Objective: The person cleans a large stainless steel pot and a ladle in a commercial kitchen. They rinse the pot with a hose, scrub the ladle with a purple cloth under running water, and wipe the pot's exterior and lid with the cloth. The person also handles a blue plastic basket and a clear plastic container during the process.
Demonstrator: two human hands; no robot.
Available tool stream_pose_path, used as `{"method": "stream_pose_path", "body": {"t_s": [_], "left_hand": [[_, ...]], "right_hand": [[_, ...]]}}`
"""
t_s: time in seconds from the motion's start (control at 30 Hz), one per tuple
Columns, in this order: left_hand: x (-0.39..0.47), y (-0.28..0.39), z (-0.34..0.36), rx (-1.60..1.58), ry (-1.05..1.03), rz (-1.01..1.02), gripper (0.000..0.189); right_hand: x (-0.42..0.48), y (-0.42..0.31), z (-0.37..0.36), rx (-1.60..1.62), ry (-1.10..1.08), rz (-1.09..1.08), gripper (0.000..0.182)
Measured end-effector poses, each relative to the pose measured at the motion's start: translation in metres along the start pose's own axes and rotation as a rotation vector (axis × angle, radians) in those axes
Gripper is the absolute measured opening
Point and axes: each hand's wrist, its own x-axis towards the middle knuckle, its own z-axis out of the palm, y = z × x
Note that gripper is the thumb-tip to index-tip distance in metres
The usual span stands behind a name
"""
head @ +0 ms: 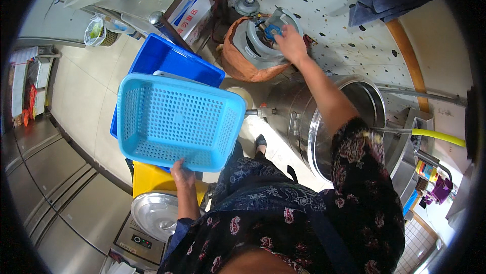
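My left hand (183, 174) grips the near rim of a light blue perforated plastic basket (178, 118), its thumb over the edge. The basket looks bare inside and overlaps a deep blue plastic bin (167, 55). My right arm reaches forward, and my right hand (291, 44) is at the blue valve handwheel (272, 32) on top of a grey gas cylinder (262, 58). Whether its fingers close on the handwheel is hard to tell. A brown wrapping (239, 70) surrounds the cylinder, and a round grey regulator (247, 5) sits beside the valve.
A large stainless steel drum (288, 118) with a tap stands right of my legs. A yellow bin (152, 179) and a round metal lid (153, 213) are at lower left. A steel table (140, 2) stands upper left, a printed carton (193, 16) beneath it. A yellow hose (436, 136) runs at right.
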Motion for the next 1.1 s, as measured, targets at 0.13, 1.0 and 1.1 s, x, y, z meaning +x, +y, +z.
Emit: {"method": "stream_pose_path", "body": {"t_s": [0.13, 1.0, 1.1], "left_hand": [[0.004, 0.000, -0.003, 0.039, 0.054, 0.011, 0.059], [0.003, 0.002, 0.005, 0.062, 0.043, 0.082, 0.060], [0.003, 0.004, 0.006, 0.057, 0.043, 0.058, 0.060]], "right_hand": [[0.086, 0.031, 0.051, -0.113, -0.223, 0.383, 0.066], [0.086, 0.019, 0.021, -0.761, -0.517, -1.039, 0.048], [0.087, 0.010, 0.021, -0.630, -0.401, -0.907, 0.043]]}}
